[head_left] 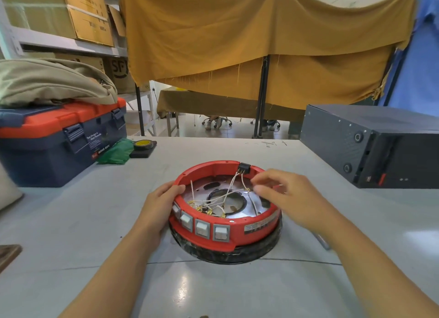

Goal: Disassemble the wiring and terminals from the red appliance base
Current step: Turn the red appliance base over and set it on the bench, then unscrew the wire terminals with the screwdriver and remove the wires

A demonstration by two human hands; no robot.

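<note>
Wires [228,194], thin and white with small brass terminals [200,207], lie loose inside the red base [237,234], which sits at the middle of the grey surface [95,222] on a black ring. A black connector [244,168] is fixed at the far rim, and white switches [202,227] line the near wall. The left hand [158,208] grips the base's left rim, fingers curled around it. The right hand [285,194] hovers over the right side, fingers bent close together at a wire end; whether they pinch it I cannot tell. A blue and orange toolbox [59,139] stands far left, a dark metal case [370,146] far right.
</note>
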